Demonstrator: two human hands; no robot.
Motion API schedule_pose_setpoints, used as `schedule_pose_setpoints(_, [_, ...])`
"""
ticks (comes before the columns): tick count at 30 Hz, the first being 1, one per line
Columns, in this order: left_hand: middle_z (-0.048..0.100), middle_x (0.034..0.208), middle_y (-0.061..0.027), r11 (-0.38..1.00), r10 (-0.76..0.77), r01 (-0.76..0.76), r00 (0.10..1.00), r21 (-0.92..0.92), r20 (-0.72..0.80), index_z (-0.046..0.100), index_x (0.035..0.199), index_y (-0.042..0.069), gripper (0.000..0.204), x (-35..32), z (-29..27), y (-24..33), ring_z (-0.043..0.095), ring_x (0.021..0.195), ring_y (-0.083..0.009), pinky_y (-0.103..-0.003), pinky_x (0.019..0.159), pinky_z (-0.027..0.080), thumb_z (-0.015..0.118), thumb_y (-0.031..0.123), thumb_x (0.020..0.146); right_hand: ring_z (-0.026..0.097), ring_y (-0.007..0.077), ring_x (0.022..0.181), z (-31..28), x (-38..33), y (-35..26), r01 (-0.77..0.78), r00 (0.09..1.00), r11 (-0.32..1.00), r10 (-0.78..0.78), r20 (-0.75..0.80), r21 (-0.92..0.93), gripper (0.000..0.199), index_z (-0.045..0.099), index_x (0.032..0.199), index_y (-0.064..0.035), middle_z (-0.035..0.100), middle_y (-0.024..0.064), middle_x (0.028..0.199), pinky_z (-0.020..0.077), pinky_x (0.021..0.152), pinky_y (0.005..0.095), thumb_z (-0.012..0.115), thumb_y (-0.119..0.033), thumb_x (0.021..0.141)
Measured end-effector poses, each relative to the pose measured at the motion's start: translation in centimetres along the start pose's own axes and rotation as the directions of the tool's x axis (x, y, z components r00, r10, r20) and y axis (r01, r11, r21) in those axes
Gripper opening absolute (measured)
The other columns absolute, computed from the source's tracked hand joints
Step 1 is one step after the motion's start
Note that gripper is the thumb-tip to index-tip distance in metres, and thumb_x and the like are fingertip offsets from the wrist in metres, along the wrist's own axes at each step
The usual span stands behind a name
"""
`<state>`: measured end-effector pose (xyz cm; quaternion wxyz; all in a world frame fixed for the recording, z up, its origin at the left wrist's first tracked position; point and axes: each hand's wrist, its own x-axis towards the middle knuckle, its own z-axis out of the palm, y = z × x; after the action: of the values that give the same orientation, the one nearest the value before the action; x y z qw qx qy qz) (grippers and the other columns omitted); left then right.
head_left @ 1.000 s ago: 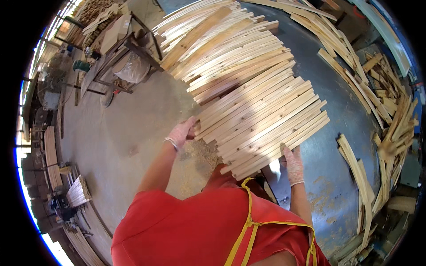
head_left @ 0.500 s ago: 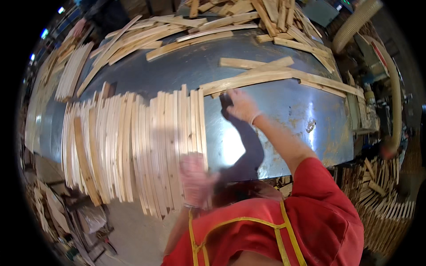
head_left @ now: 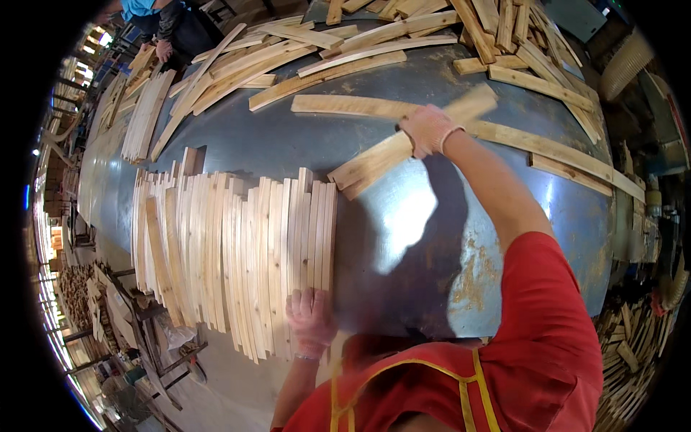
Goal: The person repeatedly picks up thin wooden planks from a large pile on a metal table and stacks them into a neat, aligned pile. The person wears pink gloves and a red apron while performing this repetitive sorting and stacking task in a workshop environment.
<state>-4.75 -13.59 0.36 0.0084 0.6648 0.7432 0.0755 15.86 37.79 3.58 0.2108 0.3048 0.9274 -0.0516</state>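
Presently, left hand [head_left: 312, 322]: lying over the near ends of the row of strips [head_left: 245, 252], by the near edge of the table [head_left: 245, 147]; bending fingers close together on top, hiding the thumb; cannot tell whether pinching.
Right hand [head_left: 430, 132]: gripping the crossed boards [head_left: 374, 160], well in from the near edge; wrapping fingers together around the wood, hiding some fingertips; cannot tell the number of boards held.
Row of strips: lying side by side toward the table's left end, overhanging the near edge; disappearing partly beneath the left hand and two slanting boards [head_left: 164, 259].
Crossed boards: pointing one end toward the near edge, just beside the row; passing out of sight under the right hand, blurring beyond.
Long board [head_left: 561, 147]: running toward the right edge, vanishing behind the right wrist.
Heap of boards [head_left: 403, 27]: covering the far edge, running out of view.
Co-worker [head_left: 144, 14]: standing beyond the far left corner, showing only partly.
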Motion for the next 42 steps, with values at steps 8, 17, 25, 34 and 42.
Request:
schedule_pose_setpoints(8, [0.053,0.141,-0.0186,0.999,0.017,-0.017,1.0,0.046,0.008,0.06,0.136,0.01,0.069,0.4,0.0,0.9,0.049,0.133,-0.043,-0.062,0.114,0.039,0.072,0.022,0.069,0.072,0.0383,0.118,-4.9,-3.0,1.5,-0.126,0.985,0.889,0.164,-0.05,0.441,0.065,0.073,0.131,-0.0156,0.075,0.0165,0.125,0.058,0.1,0.0492,0.083,-0.048,0.076])
schedule_pose_setpoints(17, [0.058,0.133,-0.0131,0.998,-0.053,0.053,0.999,-0.02,0.001,0.065,0.126,0.012,0.06,1.3,-1.4,1.3,0.054,0.127,-0.0395,-0.058,0.111,0.043,0.07,0.021,0.067,0.071,0.043,0.117,2.1,-2.8,-4.3,-0.187,0.961,0.687,0.275,-0.014,0.702,0.093,0.038,0.165,-0.0182,0.073,0.0274,0.124,0.0558,0.103,0.0505,0.077,-0.025,0.081])
schedule_pose_setpoints(25, [0.055,0.142,-0.0107,0.997,-0.03,0.023,0.996,-0.079,-0.089,0.065,0.131,0.015,0.063,-0.4,-1.3,0.4,0.05,0.134,-0.038,-0.059,0.115,0.039,0.079,0.038,0.073,0.072,0.0324,0.108,4.2,-11.6,-19.9,-0.092,0.934,0.207,0.358,0.012,0.974,0.102,0.029,0.169,-0.0056,0.074,0.0196,0.122,0.0577,0.097,0.0419,0.082,-0.021,0.084])
schedule_pose_setpoints(34, [0.055,0.143,-0.0144,0.96,-0.003,-0.023,0.996,-0.278,-0.093,0.059,0.144,0.007,0.081,-2.6,0.2,-1.0,0.047,0.139,-0.0385,-0.058,0.122,0.031,0.08,0.049,0.078,0.071,0.0431,0.11,3.7,-16.6,-32.3,-0.245,0.897,0.477,-0.218,0.384,0.844,0.066,0.062,0.143,-0.0063,0.072,0.0269,0.127,0.0576,0.103,0.0522,0.076,-0.047,0.093])
schedule_pose_setpoints(42, [0.049,0.149,-0.0157,0.998,0.036,-0.035,0.999,-0.049,0.021,0.057,0.146,0.01,0.079,-2.4,-0.3,2.6,0.041,0.144,-0.0394,-0.064,0.124,0.025,0.078,0.044,0.078,0.055,0.0415,0.135,9.9,-15.5,-22.4,-0.543,0.568,0.607,0.774,-0.279,0.58,0.081,0.052,0.15,-0.0087,0.053,0.0194,0.15,0.0467,0.113,0.0476,0.078,-0.033,0.077])
